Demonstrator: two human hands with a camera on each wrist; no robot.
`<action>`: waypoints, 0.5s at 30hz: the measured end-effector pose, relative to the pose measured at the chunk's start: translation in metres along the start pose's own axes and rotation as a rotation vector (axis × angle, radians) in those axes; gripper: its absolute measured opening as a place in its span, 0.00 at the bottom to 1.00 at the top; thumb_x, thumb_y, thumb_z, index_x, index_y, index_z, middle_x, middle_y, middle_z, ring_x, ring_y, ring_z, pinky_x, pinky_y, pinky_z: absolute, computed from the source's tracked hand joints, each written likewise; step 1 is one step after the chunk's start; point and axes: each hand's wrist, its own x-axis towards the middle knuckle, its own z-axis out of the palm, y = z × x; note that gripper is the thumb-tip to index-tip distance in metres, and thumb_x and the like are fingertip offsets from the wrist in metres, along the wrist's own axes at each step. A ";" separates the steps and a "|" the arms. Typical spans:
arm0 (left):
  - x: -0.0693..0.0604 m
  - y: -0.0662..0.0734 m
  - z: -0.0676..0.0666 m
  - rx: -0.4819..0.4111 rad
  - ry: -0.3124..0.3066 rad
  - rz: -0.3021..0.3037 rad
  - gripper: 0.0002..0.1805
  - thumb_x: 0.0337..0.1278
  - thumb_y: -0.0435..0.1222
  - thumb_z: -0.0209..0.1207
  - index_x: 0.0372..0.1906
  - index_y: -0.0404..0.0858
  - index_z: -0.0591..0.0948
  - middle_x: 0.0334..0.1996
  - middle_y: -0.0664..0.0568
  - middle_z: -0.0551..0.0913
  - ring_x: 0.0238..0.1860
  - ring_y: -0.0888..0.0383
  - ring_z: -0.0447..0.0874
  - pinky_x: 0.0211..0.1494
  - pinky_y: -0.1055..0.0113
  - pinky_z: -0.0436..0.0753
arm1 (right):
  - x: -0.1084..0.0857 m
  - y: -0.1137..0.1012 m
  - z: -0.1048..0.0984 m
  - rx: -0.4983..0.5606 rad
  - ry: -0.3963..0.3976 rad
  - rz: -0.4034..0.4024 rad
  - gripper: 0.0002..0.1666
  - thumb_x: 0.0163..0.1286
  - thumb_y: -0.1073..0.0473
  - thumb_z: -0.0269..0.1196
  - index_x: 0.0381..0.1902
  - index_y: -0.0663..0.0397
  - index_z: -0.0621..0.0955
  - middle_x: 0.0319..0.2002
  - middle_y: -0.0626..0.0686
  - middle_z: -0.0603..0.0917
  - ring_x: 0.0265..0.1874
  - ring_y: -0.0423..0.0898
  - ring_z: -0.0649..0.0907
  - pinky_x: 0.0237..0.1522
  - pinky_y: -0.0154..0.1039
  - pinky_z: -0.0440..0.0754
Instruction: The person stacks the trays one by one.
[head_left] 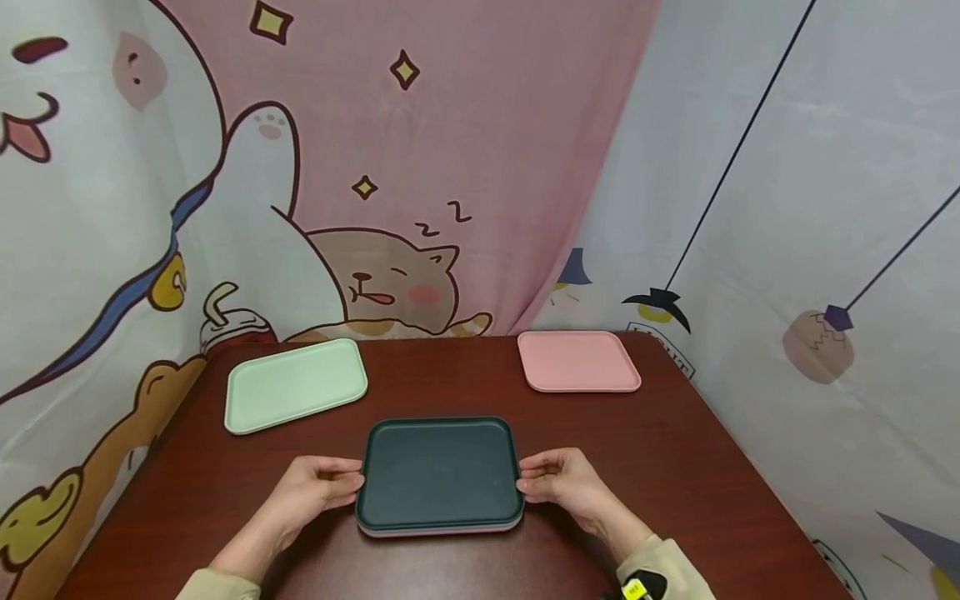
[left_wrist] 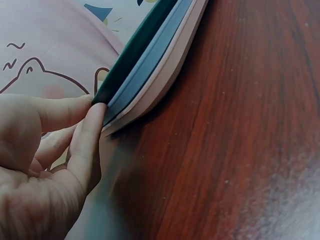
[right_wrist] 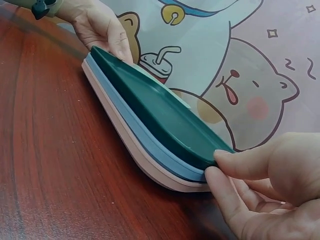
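A dark green rectangular tray [head_left: 441, 475] lies on top of a stack in the middle of the table. Beneath it, the left wrist view shows a blue tray [left_wrist: 150, 57] and a pale pink layer [left_wrist: 171, 66] at the bottom. With thumb and fingers my left hand [head_left: 318, 485] pinches the green tray's left rim. At the opposite short side my right hand [head_left: 562, 482] pinches its right rim. A narrow dark gap shows between the green and blue trays in the left wrist view. Both hands' farther fingers are partly hidden.
A light green tray [head_left: 296, 385] lies at the back left of the brown table [head_left: 442, 383]. Toward the back right lies a pink tray [head_left: 579, 362]. A printed cartoon curtain [head_left: 480, 150] hangs along the table's back and sides.
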 end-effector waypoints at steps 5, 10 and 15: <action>-0.002 0.002 -0.004 -0.015 -0.022 0.010 0.24 0.68 0.26 0.66 0.62 0.14 0.76 0.53 0.34 0.86 0.49 0.52 0.89 0.54 0.56 0.90 | 0.002 -0.003 -0.004 0.027 -0.016 -0.003 0.21 0.69 0.76 0.68 0.56 0.86 0.78 0.41 0.63 0.88 0.39 0.49 0.90 0.45 0.48 0.92; -0.002 0.010 -0.011 -0.029 0.000 0.014 0.24 0.69 0.25 0.66 0.64 0.15 0.76 0.53 0.35 0.86 0.48 0.54 0.89 0.53 0.58 0.90 | 0.009 -0.011 -0.011 0.051 0.004 -0.017 0.23 0.70 0.75 0.67 0.58 0.88 0.76 0.44 0.67 0.88 0.42 0.52 0.90 0.49 0.50 0.91; -0.002 0.021 -0.017 -0.043 0.003 0.032 0.24 0.69 0.25 0.65 0.64 0.15 0.75 0.52 0.34 0.86 0.48 0.53 0.89 0.54 0.58 0.90 | 0.017 -0.020 -0.018 0.050 0.033 -0.012 0.26 0.72 0.72 0.68 0.61 0.85 0.75 0.48 0.70 0.86 0.46 0.57 0.90 0.53 0.52 0.89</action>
